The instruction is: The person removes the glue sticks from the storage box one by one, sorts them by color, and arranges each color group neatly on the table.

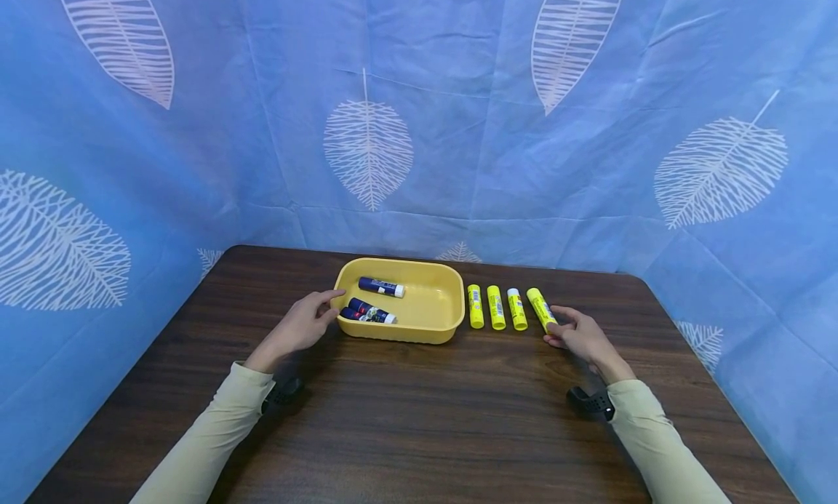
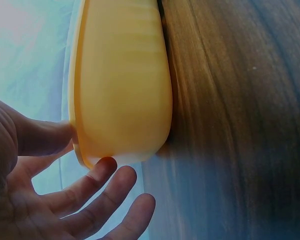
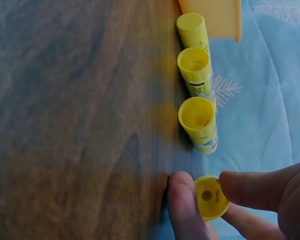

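My right hand [image 1: 583, 338] pinches a yellow glue stick [image 1: 540, 305] between thumb and fingers, just above or on the table; its round end [image 3: 212, 197] faces the right wrist camera. To its left, three more yellow glue sticks [image 1: 497, 308] lie side by side, apart from one another. My left hand [image 1: 304, 322] is at the left end of a yellow tray [image 1: 425, 333], thumb and index finger touching its rim, the other fingers loosely spread outside. Inside the tray lie three dark blue glue sticks with white ends, one [image 1: 381, 286] toward the back and two [image 1: 372, 310] at the front left.
Everything stands on a dark wood-grain table [image 1: 419, 417], near its far edge. A blue cloth [image 1: 445, 126] with white leaf prints hangs behind and at both sides. Each wrist wears a black band [image 1: 592, 402].
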Demonstrator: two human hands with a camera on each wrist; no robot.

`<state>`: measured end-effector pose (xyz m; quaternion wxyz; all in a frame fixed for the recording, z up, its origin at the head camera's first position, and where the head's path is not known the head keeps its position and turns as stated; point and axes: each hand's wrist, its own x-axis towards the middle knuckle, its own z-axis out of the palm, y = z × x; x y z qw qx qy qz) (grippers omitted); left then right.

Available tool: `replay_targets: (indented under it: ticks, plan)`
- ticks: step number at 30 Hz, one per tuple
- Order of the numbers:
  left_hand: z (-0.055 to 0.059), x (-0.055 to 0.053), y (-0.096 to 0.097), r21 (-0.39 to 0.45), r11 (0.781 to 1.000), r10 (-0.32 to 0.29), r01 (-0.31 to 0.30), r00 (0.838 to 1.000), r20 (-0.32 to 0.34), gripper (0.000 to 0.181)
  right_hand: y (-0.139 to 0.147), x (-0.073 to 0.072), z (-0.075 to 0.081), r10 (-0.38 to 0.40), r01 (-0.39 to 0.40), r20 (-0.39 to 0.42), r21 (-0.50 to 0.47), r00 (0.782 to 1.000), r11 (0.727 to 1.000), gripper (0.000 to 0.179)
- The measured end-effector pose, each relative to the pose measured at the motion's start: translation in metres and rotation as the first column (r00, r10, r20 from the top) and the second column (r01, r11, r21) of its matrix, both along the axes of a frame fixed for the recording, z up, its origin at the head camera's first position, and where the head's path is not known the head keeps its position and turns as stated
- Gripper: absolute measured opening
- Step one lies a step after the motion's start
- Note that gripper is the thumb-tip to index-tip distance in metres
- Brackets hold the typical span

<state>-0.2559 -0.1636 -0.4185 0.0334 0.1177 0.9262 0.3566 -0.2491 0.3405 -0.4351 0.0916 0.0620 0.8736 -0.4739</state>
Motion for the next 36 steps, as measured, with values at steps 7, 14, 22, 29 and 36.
replay_targets:
  ticks: [7,14,22,29,36]
  plan:
    - [-0.001,0.000,0.000,0.006,1.000,-0.003,0.003,1.000,0.000,0.045,-0.004,-0.001,0.004,0.011,-0.012,0.020,0.046,1.000,0.999,0.061]
    - [-0.001,-0.001,-0.001,0.005,1.000,-0.001,0.001,1.000,0.003,0.045,-0.006,-0.003,0.002,0.036,-0.038,0.018,0.108,0.999,0.993,0.059]
    - [-0.002,-0.002,-0.001,0.009,1.000,0.003,-0.003,1.000,0.004,0.046,-0.009,-0.004,0.006,0.063,-0.064,0.010,0.199,0.998,0.978,0.057]
    - [-0.002,-0.001,0.000,0.006,1.000,0.001,-0.001,1.000,-0.006,0.045,-0.010,-0.004,0.008,0.072,-0.074,0.015,0.247,0.997,0.966,0.057]
    - [-0.001,-0.001,0.001,0.008,1.000,0.016,-0.016,1.000,0.012,0.045,-0.011,-0.006,0.007,0.073,-0.075,0.017,0.246,0.997,0.966,0.057]
